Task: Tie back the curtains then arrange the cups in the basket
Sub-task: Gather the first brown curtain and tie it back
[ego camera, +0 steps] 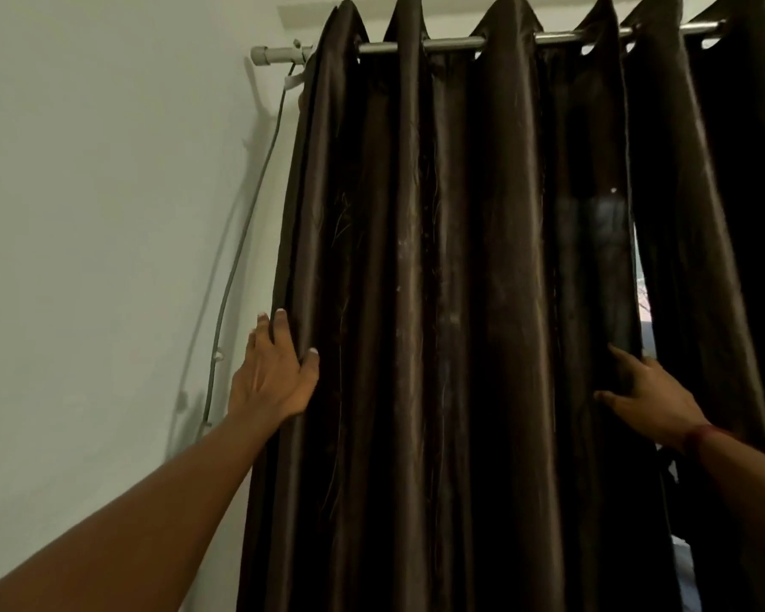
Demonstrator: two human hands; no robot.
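Note:
A dark brown eyelet curtain (451,280) hangs in deep folds from a metal rod (449,42). My left hand (272,375) lies against the curtain's left edge with straight fingers pointing up, the thumb on the front of the outer fold. My right hand (645,390) rests on the same panel's right edge, index finger and thumb spread over the fabric; its other fingers are hard to make out against the dark cloth. A second curtain panel (716,223) hangs to the right. No cups or basket are in view.
A narrow slit of daylight (642,298) shows between the two panels. A grey cable (244,240) runs down the pale wall (107,214) left of the curtain from the rod's end cap (261,55).

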